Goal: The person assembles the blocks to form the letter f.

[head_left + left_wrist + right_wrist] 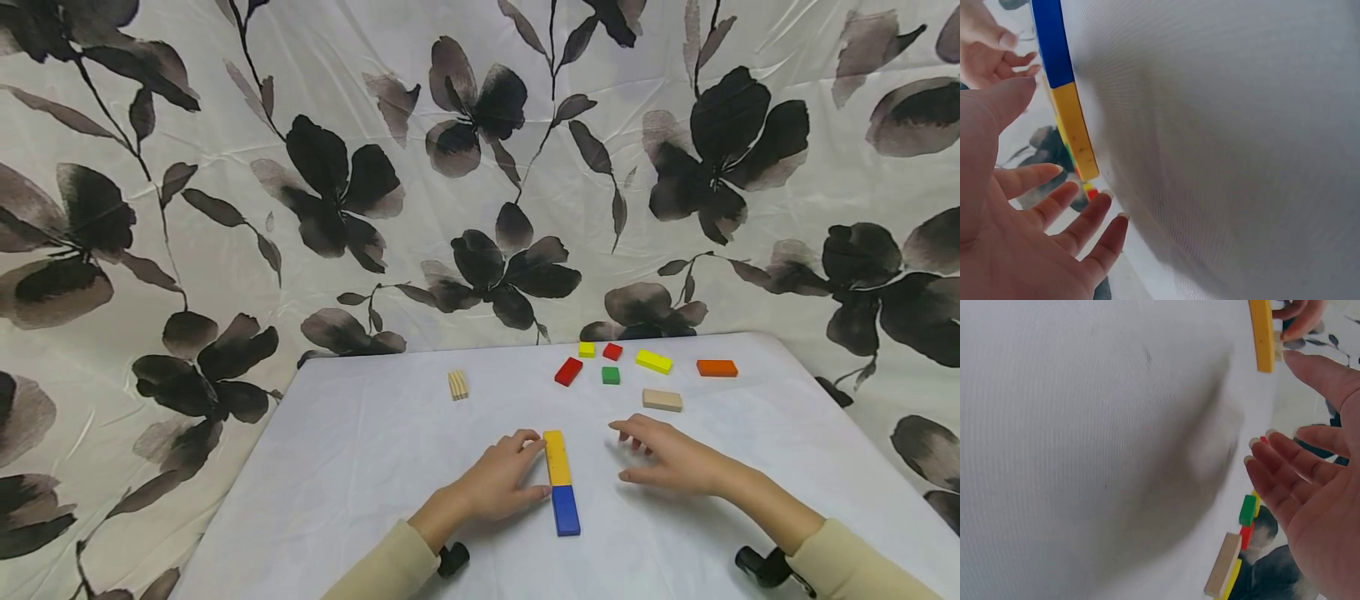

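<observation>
Fingers of my left hand (pixel 498 481) lie apart left of the amber block (pixel 558 460), contact uncertain, those of my right hand (pixel 675 460) apart and empty on its right, the blue block (pixel 566 511) abutting its near end, presumably for straight alignment.

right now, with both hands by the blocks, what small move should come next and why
Probably reach the right hand toward the plain wooden block: that hand is open, holds nothing, and the block lies just beyond it. The long yellow block and blue block already lie end to end beside the left hand.
</observation>
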The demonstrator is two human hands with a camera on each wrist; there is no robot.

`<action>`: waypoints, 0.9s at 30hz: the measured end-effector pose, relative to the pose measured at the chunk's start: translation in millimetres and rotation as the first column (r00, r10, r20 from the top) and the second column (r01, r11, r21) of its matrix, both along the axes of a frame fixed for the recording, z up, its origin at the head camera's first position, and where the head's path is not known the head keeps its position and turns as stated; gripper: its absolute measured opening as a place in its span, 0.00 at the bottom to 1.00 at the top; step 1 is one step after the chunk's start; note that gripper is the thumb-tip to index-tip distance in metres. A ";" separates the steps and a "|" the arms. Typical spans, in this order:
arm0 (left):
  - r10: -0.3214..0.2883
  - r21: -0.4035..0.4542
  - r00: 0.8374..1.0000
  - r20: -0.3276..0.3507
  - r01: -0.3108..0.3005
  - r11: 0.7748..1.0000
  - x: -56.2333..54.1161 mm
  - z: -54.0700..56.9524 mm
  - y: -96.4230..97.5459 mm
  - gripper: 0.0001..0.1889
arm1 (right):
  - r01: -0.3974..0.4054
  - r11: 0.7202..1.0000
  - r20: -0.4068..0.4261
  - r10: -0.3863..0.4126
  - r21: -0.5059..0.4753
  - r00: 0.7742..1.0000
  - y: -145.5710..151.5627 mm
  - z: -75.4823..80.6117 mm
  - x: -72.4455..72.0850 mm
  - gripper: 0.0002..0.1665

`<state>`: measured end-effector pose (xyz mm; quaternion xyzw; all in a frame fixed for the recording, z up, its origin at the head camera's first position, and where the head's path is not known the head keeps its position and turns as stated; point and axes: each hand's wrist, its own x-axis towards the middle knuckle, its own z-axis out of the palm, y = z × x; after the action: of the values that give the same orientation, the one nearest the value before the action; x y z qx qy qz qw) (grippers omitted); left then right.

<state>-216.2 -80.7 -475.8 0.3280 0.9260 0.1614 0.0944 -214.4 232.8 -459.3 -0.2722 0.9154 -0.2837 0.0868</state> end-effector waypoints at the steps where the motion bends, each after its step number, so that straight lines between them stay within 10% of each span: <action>1: -0.007 -0.004 1.000 -0.011 0.007 1.000 0.5 -0.6 0.0 0.36 | 0.002 1.000 -0.010 -0.002 0.004 1.000 1.2 0.4 -0.3 0.42; 27: -0.081 -0.115 0.996 -0.026 0.078 0.990 7.0 -4.3 8.3 0.37 | 0.138 0.990 -0.206 -0.131 0.023 0.970 42.2 6.2 -23.8 0.35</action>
<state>-209.2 -72.4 -480.1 0.3611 0.9212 0.0993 0.1053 -238.2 275.1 -453.1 -0.2355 0.9409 -0.2425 -0.0219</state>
